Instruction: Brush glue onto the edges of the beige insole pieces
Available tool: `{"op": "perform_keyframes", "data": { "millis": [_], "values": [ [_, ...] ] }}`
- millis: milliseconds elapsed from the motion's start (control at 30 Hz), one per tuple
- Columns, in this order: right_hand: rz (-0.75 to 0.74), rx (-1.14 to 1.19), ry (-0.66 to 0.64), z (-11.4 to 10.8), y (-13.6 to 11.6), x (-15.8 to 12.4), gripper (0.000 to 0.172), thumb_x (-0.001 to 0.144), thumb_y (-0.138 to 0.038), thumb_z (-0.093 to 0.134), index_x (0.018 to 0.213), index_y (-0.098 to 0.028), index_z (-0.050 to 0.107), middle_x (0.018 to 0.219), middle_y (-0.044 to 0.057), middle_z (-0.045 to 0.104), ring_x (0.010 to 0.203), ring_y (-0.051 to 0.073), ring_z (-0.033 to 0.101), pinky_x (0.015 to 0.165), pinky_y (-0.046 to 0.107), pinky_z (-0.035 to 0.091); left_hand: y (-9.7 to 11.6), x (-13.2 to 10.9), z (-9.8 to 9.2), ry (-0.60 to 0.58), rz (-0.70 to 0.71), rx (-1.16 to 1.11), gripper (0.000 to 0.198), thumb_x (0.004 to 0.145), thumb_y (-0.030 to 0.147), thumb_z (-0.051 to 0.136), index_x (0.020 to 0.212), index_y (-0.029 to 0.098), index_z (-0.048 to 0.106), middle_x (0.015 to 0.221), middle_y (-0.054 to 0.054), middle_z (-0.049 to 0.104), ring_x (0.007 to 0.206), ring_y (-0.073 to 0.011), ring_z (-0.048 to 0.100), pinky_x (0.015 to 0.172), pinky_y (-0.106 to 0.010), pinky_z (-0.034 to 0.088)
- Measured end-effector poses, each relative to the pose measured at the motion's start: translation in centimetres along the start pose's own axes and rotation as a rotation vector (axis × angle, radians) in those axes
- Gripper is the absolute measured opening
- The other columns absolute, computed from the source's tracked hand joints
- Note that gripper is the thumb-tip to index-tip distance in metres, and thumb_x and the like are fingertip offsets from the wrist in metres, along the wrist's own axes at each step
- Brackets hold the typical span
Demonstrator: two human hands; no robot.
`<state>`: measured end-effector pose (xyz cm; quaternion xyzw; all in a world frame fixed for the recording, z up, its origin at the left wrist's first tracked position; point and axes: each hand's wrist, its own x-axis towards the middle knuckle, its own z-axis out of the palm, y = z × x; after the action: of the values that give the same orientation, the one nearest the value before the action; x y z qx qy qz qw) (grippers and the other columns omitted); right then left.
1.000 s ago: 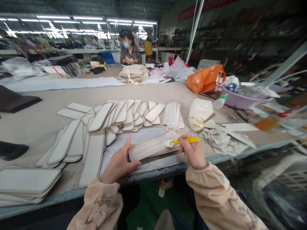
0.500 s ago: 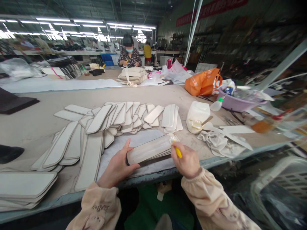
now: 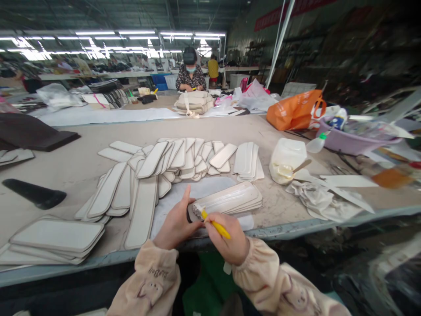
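My left hand [image 3: 177, 221] grips the near end of a small stack of long pale rounded strips [image 3: 230, 199] lying on a white sheet at the table's front edge. My right hand [image 3: 228, 239] is closed round a yellow-handled brush [image 3: 213, 223], whose bristles touch the near left end of the top strip, right beside my left thumb. Many more such strips [image 3: 164, 164] lie fanned out behind the stack.
A white glue tub [image 3: 286, 160] with a stick in it stands right of the strips, beside crumpled rags [image 3: 315, 199]. An orange bag [image 3: 294, 112] and a purple basin [image 3: 351, 140] sit further right. Stacked large panels [image 3: 55, 237] lie front left. A person sits at the far side.
The brush has travelled from the far right end of the top strip to its near left end. My right hand came in close to my left hand.
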<state>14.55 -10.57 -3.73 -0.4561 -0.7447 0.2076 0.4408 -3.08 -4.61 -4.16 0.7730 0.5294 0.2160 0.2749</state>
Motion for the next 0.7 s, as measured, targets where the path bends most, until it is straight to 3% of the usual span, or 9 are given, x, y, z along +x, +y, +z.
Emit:
{"op": "perform_keyframes", "data": {
  "millis": [133,333,600,700],
  "values": [
    [0.092,0.036,0.035,-1.3,1.4,0.0,0.014,0.094,-0.024,0.045,0.091,-0.020,0.058,0.082,0.002,0.066,0.076,0.013,0.063,0.072,0.023,0.046,0.2,0.0,-0.1,-0.017,-0.025,-0.007,0.119,0.063,0.040,0.077,0.153,0.020,0.001,0.128,-0.012,0.059,0.116,-0.0287,0.056,0.098,-0.041,0.043],
    [0.178,-0.189,0.206,-3.7,3.3,-0.2,0.014,0.093,-0.028,0.048,0.095,-0.019,0.059,0.081,0.004,0.066,0.068,0.015,0.062,0.066,0.026,0.044,0.4,-0.1,-0.3,-0.018,-0.019,0.012,0.120,0.062,0.043,0.078,0.153,0.023,0.002,0.129,-0.009,0.059,0.120,-0.0297,0.053,0.102,-0.043,0.040],
    [0.011,0.050,-0.010,0.0,0.2,-0.2,0.014,0.093,-0.023,0.045,0.091,-0.019,0.059,0.082,0.003,0.066,0.077,0.014,0.063,0.074,0.024,0.046,0.5,0.0,0.1,-0.014,-0.023,0.039,0.109,0.070,0.041,0.070,0.152,0.020,0.001,0.128,-0.010,0.060,0.116,-0.0263,0.057,0.096,-0.039,0.044],
    [0.031,0.041,-0.022,-0.1,0.1,-0.2,0.014,0.092,-0.023,0.046,0.090,-0.019,0.059,0.081,0.003,0.066,0.075,0.014,0.063,0.073,0.024,0.046,0.5,0.2,0.0,-0.035,-0.047,0.055,0.109,0.071,0.043,0.068,0.152,0.021,-0.001,0.129,-0.010,0.060,0.116,-0.0268,0.057,0.094,-0.039,0.045]
  ]
}}
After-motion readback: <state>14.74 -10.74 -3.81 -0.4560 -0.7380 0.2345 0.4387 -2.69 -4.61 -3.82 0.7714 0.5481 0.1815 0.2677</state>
